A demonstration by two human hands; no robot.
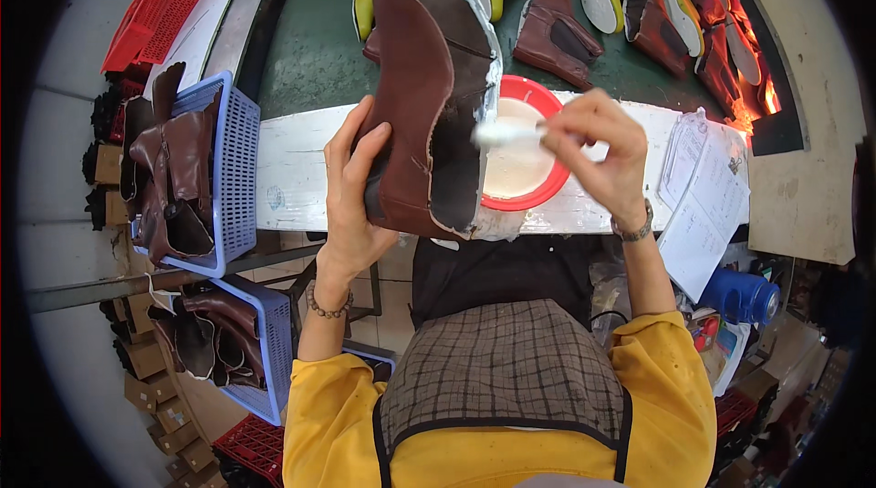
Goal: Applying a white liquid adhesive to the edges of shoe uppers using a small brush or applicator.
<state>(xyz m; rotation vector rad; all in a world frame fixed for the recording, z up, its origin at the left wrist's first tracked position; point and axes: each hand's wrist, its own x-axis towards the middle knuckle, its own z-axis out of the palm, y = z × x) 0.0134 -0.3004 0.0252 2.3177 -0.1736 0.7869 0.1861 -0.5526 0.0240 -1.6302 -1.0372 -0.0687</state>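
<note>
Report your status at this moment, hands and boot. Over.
Left hand holding brown boot; right hand pinching white applicator, blurred. White coating along boot's right edge. Red bowl behind applicator, nothing visibly blocking.

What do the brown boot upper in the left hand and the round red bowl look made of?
Brown boot upper: probably smooth leather or imitation, from its soft sheen and pale edge. Round red bowl: likely plastic, given its smooth, evenly coloured rim.
</note>
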